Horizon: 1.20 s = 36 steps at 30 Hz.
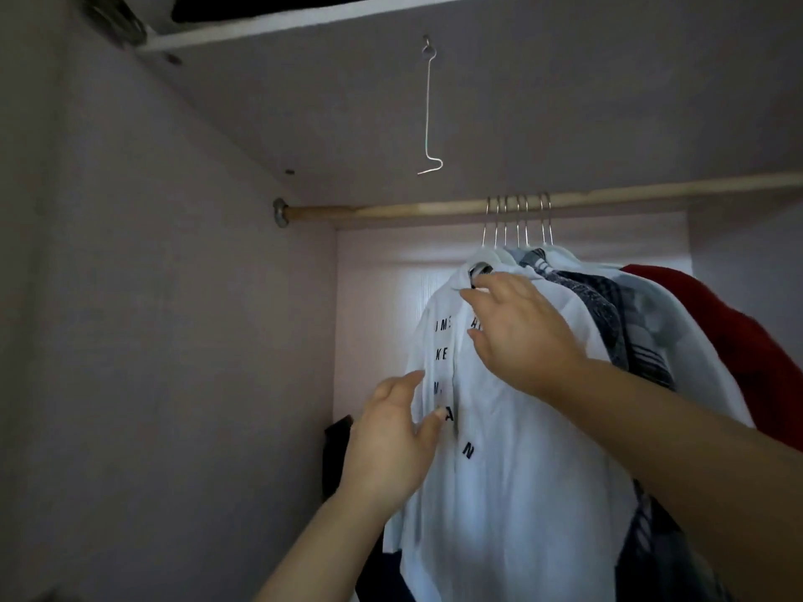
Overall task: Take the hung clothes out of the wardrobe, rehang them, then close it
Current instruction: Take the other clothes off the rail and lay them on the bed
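Note:
Several garments hang on hangers [517,225] from a wooden rail [391,209] inside the wardrobe. At the front is a white shirt [499,471] with black letters. Behind it hang a dark patterned garment [608,306], another white one [678,336] and a red one [730,332]. My right hand [521,336] lies near the white shirt's collar, fingers spread and touching the cloth. My left hand [391,436] touches the shirt's left front edge with relaxed fingers; whether it pinches the cloth is unclear.
A bent wire hook [429,110] dangles from the shelf underside [521,102] above the rail. The wardrobe's left wall [152,341] stands close to my left arm. A dark item [336,454] sits low at the back left. The rail's left stretch carries no hangers.

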Available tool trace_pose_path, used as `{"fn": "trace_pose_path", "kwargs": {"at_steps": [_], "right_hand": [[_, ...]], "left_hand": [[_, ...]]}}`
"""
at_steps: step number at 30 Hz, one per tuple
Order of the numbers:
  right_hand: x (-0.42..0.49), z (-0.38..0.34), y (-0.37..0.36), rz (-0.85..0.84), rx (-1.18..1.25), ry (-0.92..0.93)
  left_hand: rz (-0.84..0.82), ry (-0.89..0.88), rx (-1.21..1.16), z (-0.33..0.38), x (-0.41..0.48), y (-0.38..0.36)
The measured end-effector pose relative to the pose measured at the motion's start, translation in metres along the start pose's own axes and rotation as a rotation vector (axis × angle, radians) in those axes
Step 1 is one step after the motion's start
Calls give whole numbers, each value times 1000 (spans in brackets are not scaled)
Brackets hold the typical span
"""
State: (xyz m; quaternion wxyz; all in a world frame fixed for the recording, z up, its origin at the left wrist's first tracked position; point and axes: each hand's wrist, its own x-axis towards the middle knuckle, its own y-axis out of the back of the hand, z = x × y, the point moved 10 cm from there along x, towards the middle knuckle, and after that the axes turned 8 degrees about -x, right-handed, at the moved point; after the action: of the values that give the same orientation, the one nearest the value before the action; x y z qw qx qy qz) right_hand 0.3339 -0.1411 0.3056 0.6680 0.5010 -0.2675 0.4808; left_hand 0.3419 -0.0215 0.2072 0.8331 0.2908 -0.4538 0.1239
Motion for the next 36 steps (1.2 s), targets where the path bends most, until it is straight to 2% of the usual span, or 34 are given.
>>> {"fn": "trace_pose_path", "kwargs": {"at_steps": [10,14,20,25,30,36], "right_hand": [[44,68,-32,124,-72,-198],[51,83,-37,199,-105,-234],[64,111,-49,204,-154,-270],[80,119,-41,260,-168,-224],[89,105,-10,391,20,-200],[45,15,-5,487,224,88]], "left_hand": [[-19,-84,-86,-27,60,-38],[-14,-112,-56,-28,74,-44],[46,-128,13,-22,95,-35],[140,-146,66,-7,107,-19],[263,-221,153,20,109,8],[479,-203,284,23,74,50]]}}
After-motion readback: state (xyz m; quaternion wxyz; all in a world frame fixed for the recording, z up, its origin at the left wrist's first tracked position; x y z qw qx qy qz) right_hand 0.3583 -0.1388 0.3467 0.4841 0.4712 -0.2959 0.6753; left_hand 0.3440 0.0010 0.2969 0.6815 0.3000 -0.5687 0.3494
